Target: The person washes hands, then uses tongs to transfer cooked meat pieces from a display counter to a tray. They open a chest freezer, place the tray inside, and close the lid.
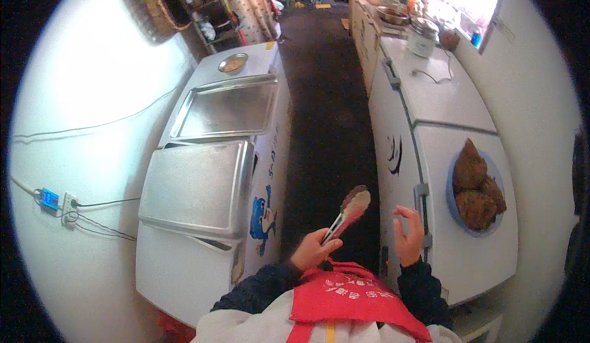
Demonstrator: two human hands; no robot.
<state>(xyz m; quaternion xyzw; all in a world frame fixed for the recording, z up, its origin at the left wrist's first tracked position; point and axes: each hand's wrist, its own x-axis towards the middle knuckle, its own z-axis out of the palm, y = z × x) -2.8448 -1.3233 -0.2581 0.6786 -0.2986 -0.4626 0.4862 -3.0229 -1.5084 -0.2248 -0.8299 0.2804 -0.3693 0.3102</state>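
Observation:
My left hand (317, 250), low in the middle of the view, is closed around the handle of metal kitchen tongs (351, 211). The tongs point up and away from me over the dark floor. My right hand (409, 237) is raised beside the right chest freezer, fingers apart and slightly curled, holding nothing. On that freezer's white lid (442, 255), a light blue plate (454, 204) carries several large brown pieces of food (475, 209), perhaps cooked meat. A red apron (355, 297) with writing covers my front.
On the left chest freezer (184, 264) lie two metal trays (193, 186) (226, 108) and a small metal bowl of food (233, 63). A lidded glass jar (421, 38) and a cable (438, 80) are at the right. A dark floor aisle (322, 112) runs between the freezers.

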